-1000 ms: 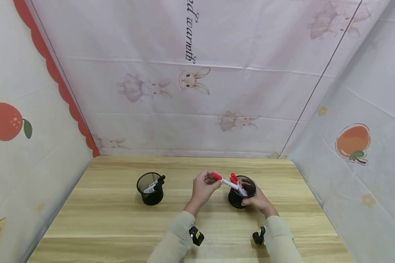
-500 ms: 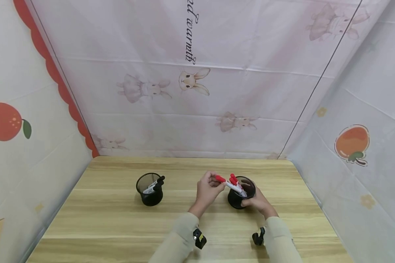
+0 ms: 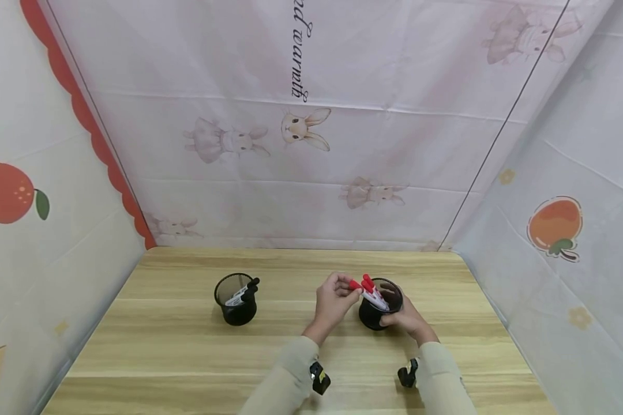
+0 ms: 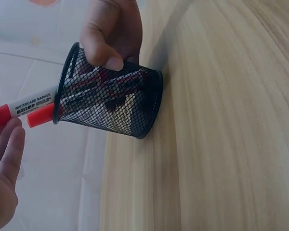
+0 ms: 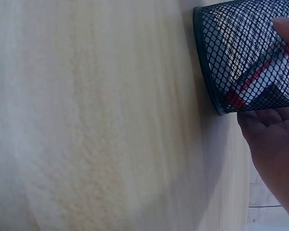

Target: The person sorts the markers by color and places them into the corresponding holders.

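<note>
My left hand (image 3: 335,304) pinches a whiteboard marker (image 4: 34,102) by its red cap, and the marker's white barrel slants down into a black mesh pen cup (image 4: 111,98). Other red-capped markers (image 3: 367,281) lean inside that cup, their caps showing above the rim beside the held one. My right hand (image 3: 408,320) grips the same cup from its right side, thumb across the near wall. In the right wrist view the cup's base sits on the table and red and white marker parts (image 5: 260,77) show through the mesh.
To the left on the wooden table (image 3: 187,357) stands a second black mesh pen cup (image 3: 239,314) with black-capped markers (image 3: 249,288) leaning right. Printed cloth walls (image 3: 301,213) rise behind the table and on both sides.
My left hand has moved right and slightly down, and its marker has slid deeper into the right cup. The right hand and both cups stay in place.
</note>
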Demonstrator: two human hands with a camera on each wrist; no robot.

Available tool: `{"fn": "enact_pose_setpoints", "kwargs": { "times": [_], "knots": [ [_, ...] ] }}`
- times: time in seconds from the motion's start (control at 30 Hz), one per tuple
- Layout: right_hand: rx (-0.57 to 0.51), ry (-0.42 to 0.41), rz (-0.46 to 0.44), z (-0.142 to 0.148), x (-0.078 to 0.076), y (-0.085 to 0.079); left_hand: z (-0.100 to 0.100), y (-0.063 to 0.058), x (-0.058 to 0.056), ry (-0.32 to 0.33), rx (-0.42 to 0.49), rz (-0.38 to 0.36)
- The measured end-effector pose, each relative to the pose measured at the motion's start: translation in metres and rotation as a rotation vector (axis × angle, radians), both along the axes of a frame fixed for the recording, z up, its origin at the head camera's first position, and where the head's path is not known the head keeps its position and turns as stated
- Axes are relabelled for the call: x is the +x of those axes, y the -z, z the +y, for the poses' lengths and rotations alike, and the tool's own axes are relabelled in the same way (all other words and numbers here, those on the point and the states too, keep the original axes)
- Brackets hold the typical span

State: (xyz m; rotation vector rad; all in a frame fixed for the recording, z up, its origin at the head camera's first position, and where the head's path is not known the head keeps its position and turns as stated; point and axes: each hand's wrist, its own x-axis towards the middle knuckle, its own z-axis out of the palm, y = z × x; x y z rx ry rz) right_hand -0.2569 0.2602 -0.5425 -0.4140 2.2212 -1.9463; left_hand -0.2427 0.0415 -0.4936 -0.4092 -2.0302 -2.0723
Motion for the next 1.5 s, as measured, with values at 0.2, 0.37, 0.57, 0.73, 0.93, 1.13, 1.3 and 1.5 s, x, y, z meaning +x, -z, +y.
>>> {"fn": "enact_pose_setpoints", "kwargs": {
  "times": [0.2,0.37,0.57,0.73,0.93,1.13,1.3,1.5],
  "knots": [
    [0.000,0.000,0.016,0.002,-0.003,0.007,0.003,0.011,-0.003,-0.012,-0.031,0.054],
    [0.012,0.006,0.044,0.004,-0.005,0.014,0.005,0.011,-0.002,-0.004,-0.030,0.053],
    [0.010,0.021,0.048,0.005,-0.005,0.017,0.008,0.016,-0.003,-0.002,-0.056,0.040],
    [0.013,0.019,0.045,0.005,-0.005,0.017,0.010,0.018,-0.003,-0.012,-0.067,0.035],
    [0.019,0.021,0.037,0.006,-0.005,0.016,0.012,0.016,-0.002,-0.023,-0.085,0.018],
    [0.025,0.026,0.021,0.006,-0.005,0.015,0.015,0.013,-0.003,-0.044,-0.155,0.044],
    [0.007,0.017,0.021,0.005,-0.006,0.015,0.020,0.011,-0.003,-0.030,-0.169,0.026],
    [0.022,0.025,0.017,0.003,-0.004,0.014,0.023,0.008,0.002,-0.039,-0.182,0.008]
  ]
}}
